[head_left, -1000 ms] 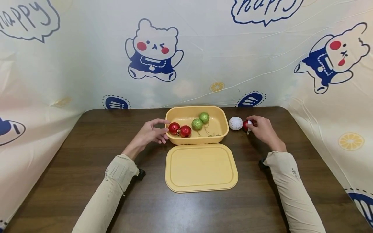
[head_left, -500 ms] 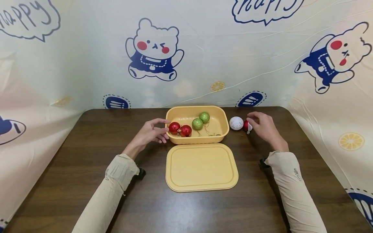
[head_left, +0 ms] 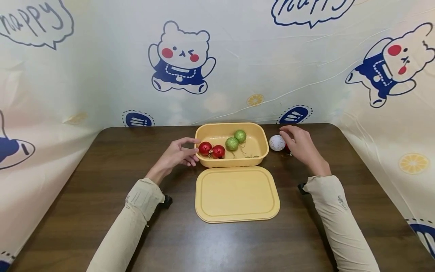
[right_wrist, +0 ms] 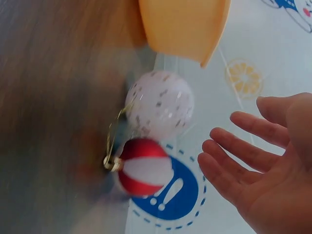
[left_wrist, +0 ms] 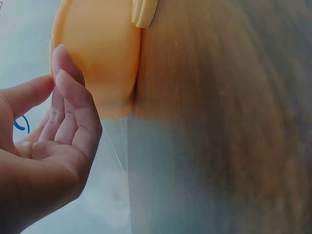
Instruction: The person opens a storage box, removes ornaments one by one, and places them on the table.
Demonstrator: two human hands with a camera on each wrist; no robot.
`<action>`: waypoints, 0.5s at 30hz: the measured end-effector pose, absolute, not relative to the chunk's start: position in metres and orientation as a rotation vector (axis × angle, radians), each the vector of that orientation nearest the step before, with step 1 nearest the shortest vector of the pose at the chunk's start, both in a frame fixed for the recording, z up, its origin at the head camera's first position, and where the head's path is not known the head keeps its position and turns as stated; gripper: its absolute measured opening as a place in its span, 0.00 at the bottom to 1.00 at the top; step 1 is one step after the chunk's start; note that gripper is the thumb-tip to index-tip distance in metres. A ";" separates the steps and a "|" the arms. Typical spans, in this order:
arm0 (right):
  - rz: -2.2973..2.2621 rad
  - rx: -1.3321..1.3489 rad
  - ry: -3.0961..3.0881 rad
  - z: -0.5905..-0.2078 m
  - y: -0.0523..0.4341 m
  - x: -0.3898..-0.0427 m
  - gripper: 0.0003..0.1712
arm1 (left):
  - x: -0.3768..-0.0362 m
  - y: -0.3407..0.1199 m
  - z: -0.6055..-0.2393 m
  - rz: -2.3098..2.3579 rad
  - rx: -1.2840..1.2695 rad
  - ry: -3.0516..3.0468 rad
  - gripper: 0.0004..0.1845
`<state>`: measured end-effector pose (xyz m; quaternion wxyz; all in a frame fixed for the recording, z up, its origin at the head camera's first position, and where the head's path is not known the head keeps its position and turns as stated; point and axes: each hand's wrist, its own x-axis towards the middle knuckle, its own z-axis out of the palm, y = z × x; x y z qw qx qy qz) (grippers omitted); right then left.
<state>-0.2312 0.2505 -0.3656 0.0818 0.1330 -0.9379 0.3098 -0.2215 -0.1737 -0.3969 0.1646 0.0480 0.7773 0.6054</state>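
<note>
Looking down from the head camera, a brown table (head_left: 102, 211) carries a yellow tub (head_left: 258, 151) near its far edge, holding two red balls (head_left: 211, 149) and two green balls (head_left: 236, 139). Its lid (head_left: 237, 193) lies flat just in front. A white ball (head_left: 276, 142) sits on the table just right of the tub. The left hand (head_left: 176, 155) rests at the tub's left wall, fingers relaxed and lightly spread. The right hand (head_left: 300, 145) arches over the spot beside the white ball, hiding what lies under it.

Left wrist view: loosely straight fingers (left_wrist: 73, 105) close together by the tub's outer wall (left_wrist: 97, 53); whether they touch is unclear.

Right wrist view: only here a red-and-white ball (right_wrist: 144, 166) with a gold loop appears, touching the white ball (right_wrist: 161, 103). The right hand (right_wrist: 265, 165) is spread, holding nothing, near both.
</note>
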 end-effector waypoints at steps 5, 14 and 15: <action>0.920 0.460 -2.793 -0.366 0.240 -0.231 0.19 | -0.222 -0.174 -0.397 1.744 0.139 2.192 0.24; 0.904 0.554 -2.840 -0.370 0.222 -0.231 0.20 | -0.221 -0.175 -0.396 1.743 0.148 2.203 0.24; 0.901 0.564 -2.842 -0.369 0.219 -0.231 0.19 | -0.221 -0.175 -0.396 1.745 0.151 2.201 0.25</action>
